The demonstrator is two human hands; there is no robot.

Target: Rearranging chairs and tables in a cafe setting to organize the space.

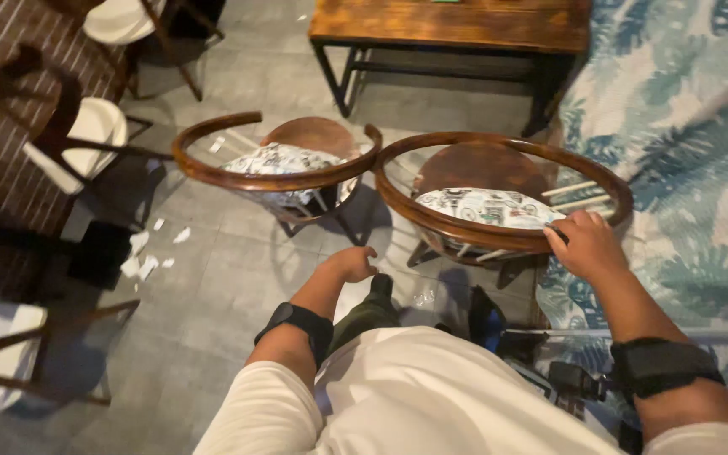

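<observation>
Your right hand [585, 244] gripping near rim of right chair [499, 181]; left hand [354, 263] curled, holding nothing. Chair likely heavy, stiff.

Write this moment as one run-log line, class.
right hand: gripping curved back rail of right wooden chair | left hand: empty, loosely closed, apart from left wooden chair

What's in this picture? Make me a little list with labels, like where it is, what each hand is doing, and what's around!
Place: room with grey tiled floor
Right hand: grips the curved back rail of the right chair
Left hand: loosely closed, holds nothing, hangs above the floor
Left chair: round wooden seat, patterned cushion, stands beside the right chair
Table: dark wood, beyond the chairs
Rug: leaf pattern, on the right
Floor bits: white paper scraps on the left
</observation>
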